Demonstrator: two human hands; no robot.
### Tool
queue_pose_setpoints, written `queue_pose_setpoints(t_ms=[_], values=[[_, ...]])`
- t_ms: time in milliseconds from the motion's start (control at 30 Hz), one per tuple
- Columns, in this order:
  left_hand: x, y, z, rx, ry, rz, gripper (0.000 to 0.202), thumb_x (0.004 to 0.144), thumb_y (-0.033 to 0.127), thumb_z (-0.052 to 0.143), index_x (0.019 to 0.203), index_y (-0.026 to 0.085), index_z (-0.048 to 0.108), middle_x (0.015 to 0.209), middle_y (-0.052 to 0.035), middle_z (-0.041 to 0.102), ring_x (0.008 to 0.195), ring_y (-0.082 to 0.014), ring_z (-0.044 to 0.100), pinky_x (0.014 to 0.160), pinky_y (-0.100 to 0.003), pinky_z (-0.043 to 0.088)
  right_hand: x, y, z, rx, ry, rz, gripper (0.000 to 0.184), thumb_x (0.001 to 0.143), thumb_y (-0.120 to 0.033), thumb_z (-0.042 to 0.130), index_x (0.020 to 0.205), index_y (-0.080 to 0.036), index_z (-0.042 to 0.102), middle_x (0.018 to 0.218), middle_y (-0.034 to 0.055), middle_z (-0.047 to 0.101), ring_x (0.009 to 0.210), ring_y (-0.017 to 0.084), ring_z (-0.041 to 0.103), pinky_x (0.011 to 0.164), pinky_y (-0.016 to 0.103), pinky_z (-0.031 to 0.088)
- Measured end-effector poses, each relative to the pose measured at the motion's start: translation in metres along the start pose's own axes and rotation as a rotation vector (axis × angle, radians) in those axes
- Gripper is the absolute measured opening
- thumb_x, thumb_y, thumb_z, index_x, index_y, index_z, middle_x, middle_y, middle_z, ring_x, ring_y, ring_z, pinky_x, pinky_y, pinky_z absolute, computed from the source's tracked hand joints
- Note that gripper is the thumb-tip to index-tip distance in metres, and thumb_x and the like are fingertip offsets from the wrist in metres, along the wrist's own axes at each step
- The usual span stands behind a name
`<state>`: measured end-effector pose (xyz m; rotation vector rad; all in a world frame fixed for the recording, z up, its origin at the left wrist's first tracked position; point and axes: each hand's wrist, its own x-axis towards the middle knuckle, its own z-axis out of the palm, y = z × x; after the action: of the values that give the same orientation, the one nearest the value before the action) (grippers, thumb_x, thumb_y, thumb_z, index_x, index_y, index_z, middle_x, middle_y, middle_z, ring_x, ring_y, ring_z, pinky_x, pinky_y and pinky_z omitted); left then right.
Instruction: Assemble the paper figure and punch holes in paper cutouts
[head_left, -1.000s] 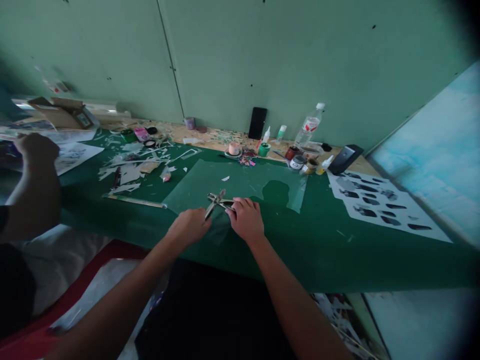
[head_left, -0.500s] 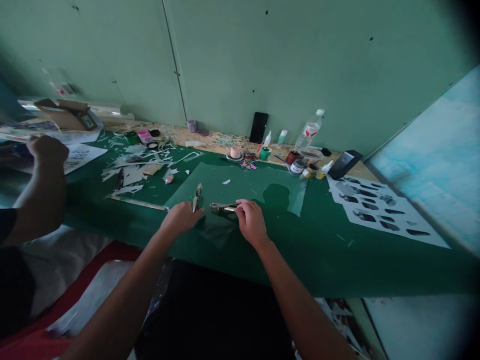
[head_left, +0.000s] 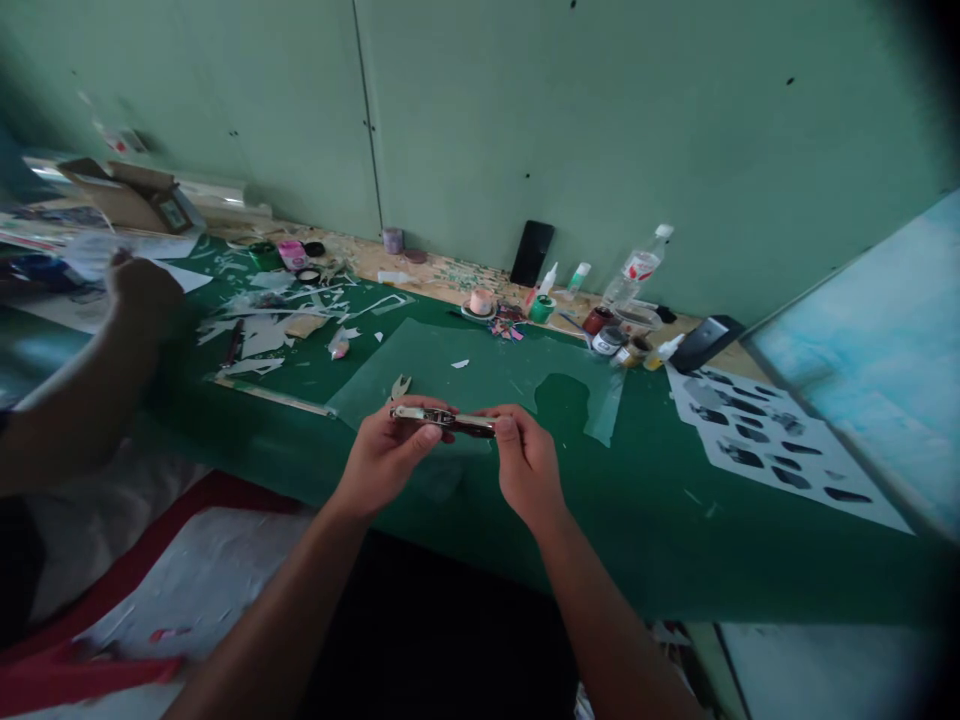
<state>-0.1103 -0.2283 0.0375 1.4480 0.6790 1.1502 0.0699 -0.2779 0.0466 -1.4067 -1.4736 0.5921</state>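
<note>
Both hands meet over the near edge of a clear plastic sheet on the green table. A slim dark-and-silver piece, shiny like metal, lies level between them; I cannot make out its kind. My left hand pinches its left part, with the thumb in front. Just behind those fingers a small pale forked piece sticks up; whether the left hand grips it too is unclear. My right hand is closed on the right end between thumb and fingers.
Paper scraps lie to the left, beside a co-worker's arm. Paint jars, glue bottles, a phone and a water bottle stand at the back. A printed sheet lies to the right.
My hands have come together; the left one has taken hold of the slim piece that the right one held. The co-worker's hand has moved right, and the view has shifted slightly.
</note>
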Motion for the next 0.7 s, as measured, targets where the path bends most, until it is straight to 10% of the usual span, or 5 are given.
queue_pose_setpoints(t_ms=[233,567,700], values=[[0.005,-0.003,0.013,-0.201,0.123,-0.103,0.021,0.082,0.035,0.067,0.087,0.015,0.063,0.084,-0.0044,0.065,0.08,-0.017,0.064,0.08,-0.034,0.054,0.007,-0.023,-0.006,-0.105,-0.142,-0.149,0.02,0.094,-0.039,0.051,0.097,-0.024,0.064,0.089,0.0047,0.068,0.079,0.018,0.062,0.072,0.03,0.047],[0.014,0.009,0.031,-0.142,0.088,-0.097,0.022,0.092,0.041,0.053,0.091,0.019,0.055,0.078,0.0016,0.049,0.066,-0.0097,0.048,0.06,-0.02,0.044,0.016,-0.03,0.001,-0.04,-0.251,0.013,0.022,0.097,-0.036,0.044,0.086,-0.021,0.056,0.07,0.0001,0.06,0.06,0.013,0.054,0.053,0.026,0.038],[0.011,0.005,0.033,0.02,0.1,-0.156,0.026,0.095,0.044,0.047,0.088,0.019,0.053,0.075,0.002,0.049,0.064,-0.0103,0.047,0.058,-0.02,0.041,0.012,-0.02,0.01,0.277,-0.317,0.304,0.029,0.095,-0.045,0.047,0.078,-0.022,0.049,0.055,-0.0061,0.044,0.043,0.009,0.04,0.04,0.022,0.03]])
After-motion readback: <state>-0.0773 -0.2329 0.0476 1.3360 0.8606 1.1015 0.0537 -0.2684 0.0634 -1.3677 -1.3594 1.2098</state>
